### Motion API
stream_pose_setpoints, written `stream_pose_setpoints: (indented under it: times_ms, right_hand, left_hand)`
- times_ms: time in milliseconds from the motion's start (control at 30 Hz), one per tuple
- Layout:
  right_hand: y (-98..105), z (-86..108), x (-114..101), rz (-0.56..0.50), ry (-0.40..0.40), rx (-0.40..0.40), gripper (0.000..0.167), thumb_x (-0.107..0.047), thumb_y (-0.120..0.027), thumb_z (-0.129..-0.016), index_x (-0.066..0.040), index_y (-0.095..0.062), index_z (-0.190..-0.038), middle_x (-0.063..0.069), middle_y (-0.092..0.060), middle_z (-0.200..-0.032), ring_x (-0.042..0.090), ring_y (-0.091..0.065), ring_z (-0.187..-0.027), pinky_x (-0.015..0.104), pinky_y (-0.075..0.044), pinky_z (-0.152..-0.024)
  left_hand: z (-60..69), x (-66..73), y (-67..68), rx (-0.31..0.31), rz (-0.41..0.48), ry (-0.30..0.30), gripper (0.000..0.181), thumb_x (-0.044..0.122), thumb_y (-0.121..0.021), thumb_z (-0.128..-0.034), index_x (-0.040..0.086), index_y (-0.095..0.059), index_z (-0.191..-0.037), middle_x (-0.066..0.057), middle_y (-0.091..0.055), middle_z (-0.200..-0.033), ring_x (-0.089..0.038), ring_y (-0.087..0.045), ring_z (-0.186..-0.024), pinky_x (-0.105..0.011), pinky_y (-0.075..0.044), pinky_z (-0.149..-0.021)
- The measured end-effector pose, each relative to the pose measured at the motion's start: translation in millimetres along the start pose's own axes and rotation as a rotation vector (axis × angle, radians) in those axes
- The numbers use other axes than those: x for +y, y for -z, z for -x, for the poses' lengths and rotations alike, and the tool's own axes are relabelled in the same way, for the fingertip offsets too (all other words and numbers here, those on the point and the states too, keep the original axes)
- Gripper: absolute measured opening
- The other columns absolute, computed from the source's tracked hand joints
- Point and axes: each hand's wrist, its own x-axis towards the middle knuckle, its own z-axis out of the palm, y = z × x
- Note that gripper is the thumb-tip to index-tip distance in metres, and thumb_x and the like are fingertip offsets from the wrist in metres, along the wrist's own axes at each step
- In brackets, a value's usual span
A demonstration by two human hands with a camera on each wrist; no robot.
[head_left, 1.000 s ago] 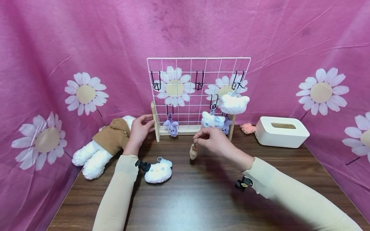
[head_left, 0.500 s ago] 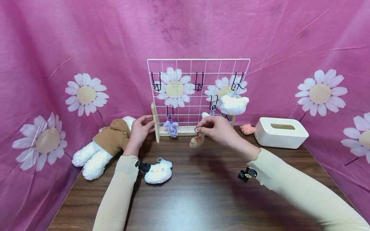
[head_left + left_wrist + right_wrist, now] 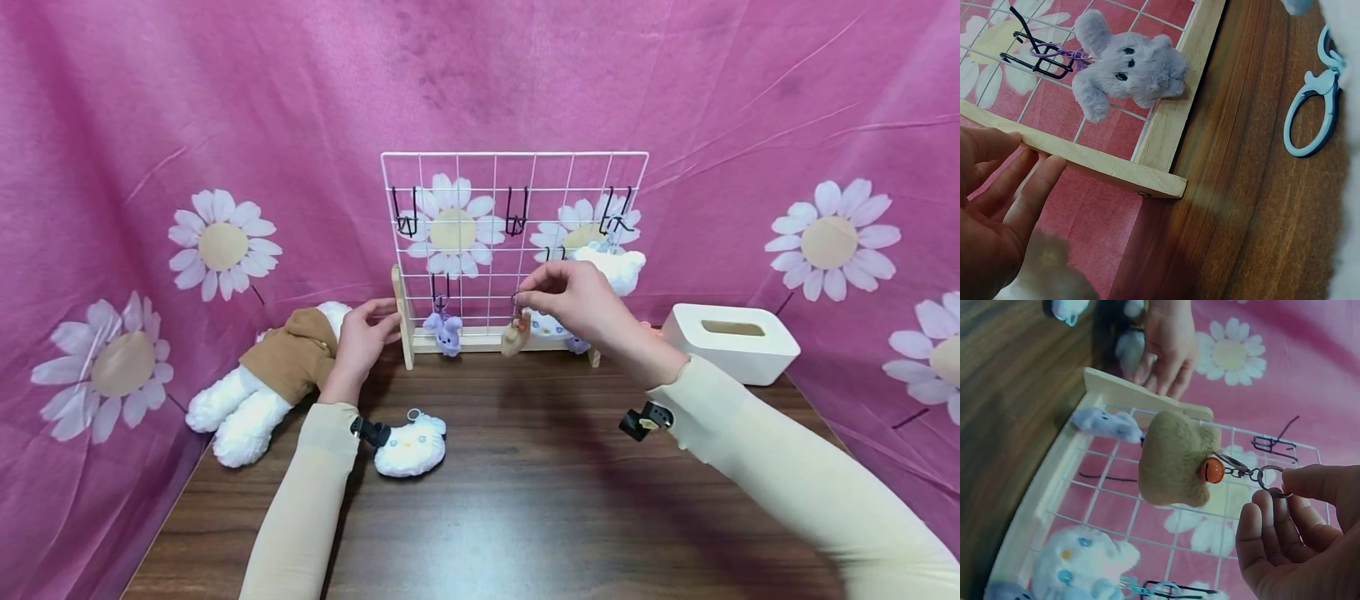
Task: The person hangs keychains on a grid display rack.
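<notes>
My right hand (image 3: 577,304) pinches the dark metal ring (image 3: 1270,482) of a brown plush keychain (image 3: 1172,461). An orange bell (image 3: 1212,470) sits by its chain, and the plush hangs in front of the wire grid rack (image 3: 495,275). At the rack's left side, my left hand (image 3: 363,337) touches the wooden post (image 3: 1110,164) with fairly straight fingertips. A purple plush keychain (image 3: 447,333) hangs from a black hook close by. Behind the right hand a white cat-face plush (image 3: 551,323) is partly hidden; a larger white plush (image 3: 618,271) hangs at upper right.
Black hooks, such as the middle hook (image 3: 517,212), stand along the grid's upper part. A white cat-face pouch (image 3: 410,447) lies on the wooden table (image 3: 480,517) beside my left wrist. A plush toy in brown (image 3: 290,354) lies at left; a white tissue box (image 3: 731,343) stands at right.
My right hand has risen towards the grid with the brown plush keychain, now higher in front of the rack. The left hand stays at the post.
</notes>
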Motion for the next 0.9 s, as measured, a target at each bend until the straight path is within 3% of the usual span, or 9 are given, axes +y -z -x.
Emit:
stream_pose_setpoints:
  times_ms: [300,467,767,900]
  right_hand:
    - [16.8,-16.3,-12.9,-0.002,0.051,0.072,0.015,-0.018,-0.082,-0.105,-0.005,-0.082,-0.111,0.008,-0.083,-0.101,0.005,-0.066,-0.083,0.014,-0.056,-0.069]
    - [22.7,-22.5,-18.6,-0.024,0.050,0.109,0.015,-0.020,-0.082,-0.105,-0.007,-0.082,-0.112,0.006,-0.084,-0.102,0.003,-0.069,-0.085,0.014,-0.059,-0.073]
    - [25.6,-32.9,-26.9,-0.056,0.061,0.151,0.016,-0.017,-0.076,-0.108,-0.005,-0.082,-0.118,0.007,-0.082,-0.102,0.021,-0.074,-0.094,0.016,-0.061,-0.075]
    - [27.7,-36.9,-29.7,-0.046,0.060,0.164,0.018,-0.015,-0.074,-0.109,-0.003,-0.081,-0.121,0.014,-0.083,-0.108,0.026,-0.077,-0.099,0.020,-0.066,-0.081]
  left_hand:
    - [-0.6,-0.5,0.3,-0.002,-0.007,0.003,0.038,0.003,-0.066,-0.1120,-0.007,-0.065,-0.149,-0.032,-0.067,-0.149,-0.029,-0.074,-0.120,-0.020,-0.072,-0.091]
    - [0.4,1.1,0.1,-0.002,-0.007,0.000,0.039,0.004,-0.066,-0.1119,-0.007,-0.065,-0.149,-0.033,-0.067,-0.149,-0.030,-0.074,-0.121,-0.020,-0.072,-0.092]
    - [1.2,1.2,1.2,-0.005,-0.012,-0.002,0.039,0.004,-0.066,-0.1120,-0.006,-0.065,-0.150,-0.032,-0.066,-0.150,-0.037,-0.072,-0.128,-0.026,-0.072,-0.097]
    - [0.5,0.8,0.8,-0.009,-0.008,-0.001,0.040,0.004,-0.066,-0.1119,-0.007,-0.065,-0.150,-0.032,-0.066,-0.150,-0.039,-0.071,-0.129,-0.026,-0.072,-0.097]
